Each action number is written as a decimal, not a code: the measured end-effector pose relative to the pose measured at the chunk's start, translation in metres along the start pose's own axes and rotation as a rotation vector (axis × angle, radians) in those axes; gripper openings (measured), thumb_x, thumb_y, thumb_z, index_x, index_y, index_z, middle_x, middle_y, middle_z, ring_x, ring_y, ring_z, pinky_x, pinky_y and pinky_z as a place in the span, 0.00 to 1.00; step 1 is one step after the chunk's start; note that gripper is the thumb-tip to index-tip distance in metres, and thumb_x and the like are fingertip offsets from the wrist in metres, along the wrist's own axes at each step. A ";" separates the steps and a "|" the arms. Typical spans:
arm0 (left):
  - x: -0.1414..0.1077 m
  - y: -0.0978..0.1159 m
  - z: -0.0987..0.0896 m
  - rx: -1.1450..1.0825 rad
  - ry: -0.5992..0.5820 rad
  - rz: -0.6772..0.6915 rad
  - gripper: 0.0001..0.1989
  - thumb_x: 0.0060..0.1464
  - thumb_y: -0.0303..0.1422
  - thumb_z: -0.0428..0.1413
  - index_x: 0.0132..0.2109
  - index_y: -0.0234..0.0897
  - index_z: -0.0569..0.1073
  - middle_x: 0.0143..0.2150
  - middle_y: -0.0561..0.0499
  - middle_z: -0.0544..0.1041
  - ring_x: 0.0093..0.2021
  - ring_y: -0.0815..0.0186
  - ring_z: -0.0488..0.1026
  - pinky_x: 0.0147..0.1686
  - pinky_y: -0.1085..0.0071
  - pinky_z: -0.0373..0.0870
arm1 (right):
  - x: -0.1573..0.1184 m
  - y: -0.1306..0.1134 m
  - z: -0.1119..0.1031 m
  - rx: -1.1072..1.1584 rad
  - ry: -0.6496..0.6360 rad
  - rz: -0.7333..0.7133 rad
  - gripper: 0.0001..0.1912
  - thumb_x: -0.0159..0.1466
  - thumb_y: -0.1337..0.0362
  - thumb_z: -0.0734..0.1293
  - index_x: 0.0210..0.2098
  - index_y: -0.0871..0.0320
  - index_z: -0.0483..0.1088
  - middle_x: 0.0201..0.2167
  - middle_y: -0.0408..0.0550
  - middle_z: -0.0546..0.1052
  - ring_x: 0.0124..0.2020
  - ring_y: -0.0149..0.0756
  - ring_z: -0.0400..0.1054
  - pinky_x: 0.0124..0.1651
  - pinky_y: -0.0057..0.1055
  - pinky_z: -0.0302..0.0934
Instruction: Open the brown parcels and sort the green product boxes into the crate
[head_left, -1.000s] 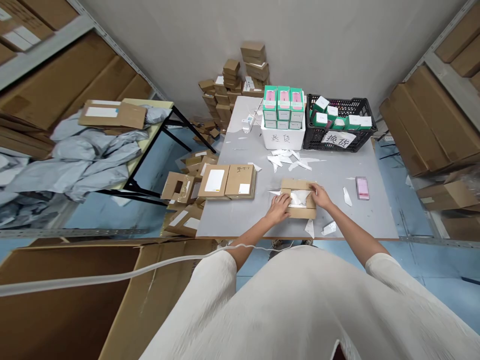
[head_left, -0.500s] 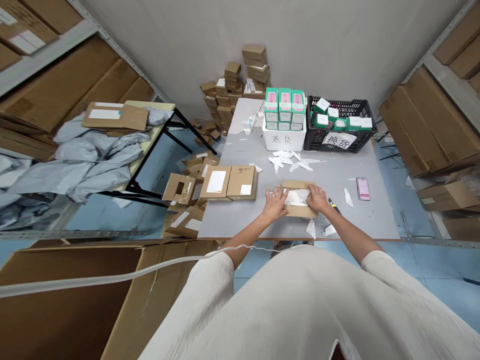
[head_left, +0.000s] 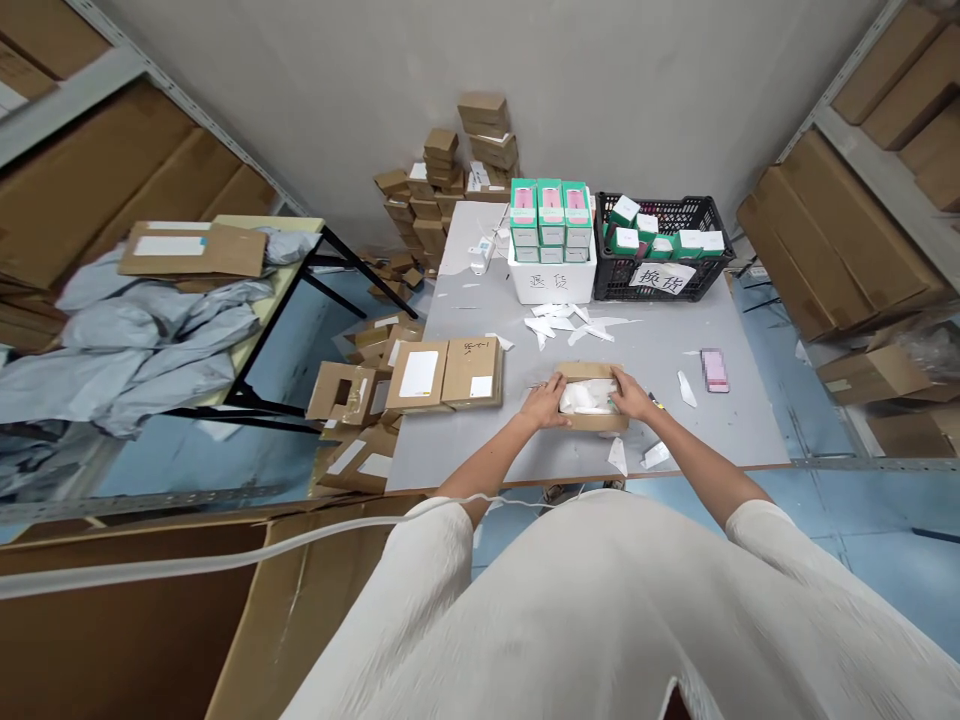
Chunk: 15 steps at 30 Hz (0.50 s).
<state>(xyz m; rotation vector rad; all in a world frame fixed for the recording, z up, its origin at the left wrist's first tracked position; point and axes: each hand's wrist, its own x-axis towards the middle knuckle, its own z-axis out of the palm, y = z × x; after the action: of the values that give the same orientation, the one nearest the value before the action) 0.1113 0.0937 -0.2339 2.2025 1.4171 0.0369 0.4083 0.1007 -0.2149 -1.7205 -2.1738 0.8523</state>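
A small kraft cardboard box (head_left: 592, 423) lies on the grey table near its front edge, with white wrapping (head_left: 585, 398) bulging inside. My left hand (head_left: 544, 404) holds the box's left side, and my right hand (head_left: 630, 394) grips its right side, with the fingers over the rim. Just beyond my right hand, a small yellow and black cutter (head_left: 656, 402) lies partly hidden. Further right are a pink flat packet (head_left: 715, 370) and white paper scraps (head_left: 684, 388).
A grey table (head_left: 450, 450) holds flat kraft mailers (head_left: 442, 375), a labelled white bin (head_left: 551, 280) of green-trimmed boxes and a black crate (head_left: 660, 250). Paper scraps (head_left: 555, 325) lie between. Shelved cartons flank the table; a large open carton (head_left: 135, 620) sits at lower left.
My hands have moved from the white wrapping out to the box's sides, and the box flaps are less spread. The whole view has shifted slightly, with the table further left.
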 end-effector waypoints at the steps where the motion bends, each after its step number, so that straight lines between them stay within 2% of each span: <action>1: 0.001 0.000 0.001 -0.008 0.010 0.001 0.64 0.44 0.51 0.75 0.81 0.43 0.52 0.83 0.31 0.51 0.73 0.35 0.67 0.69 0.49 0.64 | -0.002 0.003 -0.005 0.029 0.017 -0.025 0.44 0.64 0.63 0.63 0.79 0.57 0.56 0.73 0.58 0.69 0.72 0.57 0.61 0.73 0.57 0.60; 5: 0.006 0.000 0.000 -0.032 0.053 0.006 0.62 0.45 0.54 0.74 0.79 0.43 0.54 0.81 0.32 0.54 0.73 0.37 0.67 0.69 0.49 0.64 | -0.013 0.019 -0.022 0.003 0.156 -0.061 0.40 0.64 0.66 0.61 0.77 0.54 0.61 0.74 0.55 0.67 0.74 0.53 0.59 0.76 0.56 0.57; 9: 0.009 0.003 0.000 -0.043 0.054 -0.010 0.62 0.45 0.54 0.75 0.79 0.44 0.55 0.81 0.32 0.54 0.73 0.35 0.67 0.68 0.49 0.66 | -0.022 0.040 -0.027 -0.123 0.257 0.038 0.36 0.65 0.65 0.65 0.73 0.54 0.67 0.72 0.60 0.66 0.72 0.60 0.59 0.72 0.59 0.57; 12: 0.008 0.004 0.004 -0.066 0.070 -0.024 0.64 0.43 0.52 0.76 0.79 0.43 0.54 0.82 0.31 0.53 0.73 0.33 0.66 0.68 0.47 0.65 | -0.025 0.055 -0.020 -0.188 0.247 0.126 0.28 0.65 0.62 0.67 0.65 0.54 0.74 0.64 0.61 0.71 0.65 0.61 0.63 0.68 0.58 0.61; 15: 0.004 0.004 0.010 -0.098 0.089 -0.028 0.65 0.44 0.50 0.76 0.81 0.43 0.51 0.83 0.31 0.51 0.75 0.33 0.65 0.69 0.47 0.64 | -0.025 0.062 -0.012 -0.169 0.158 0.137 0.22 0.67 0.64 0.64 0.58 0.53 0.79 0.56 0.58 0.77 0.59 0.56 0.67 0.64 0.51 0.63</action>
<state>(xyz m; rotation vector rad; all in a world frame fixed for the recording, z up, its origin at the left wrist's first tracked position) 0.1191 0.0920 -0.2420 2.1241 1.4624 0.1931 0.4713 0.0893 -0.2363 -1.9638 -2.0951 0.5546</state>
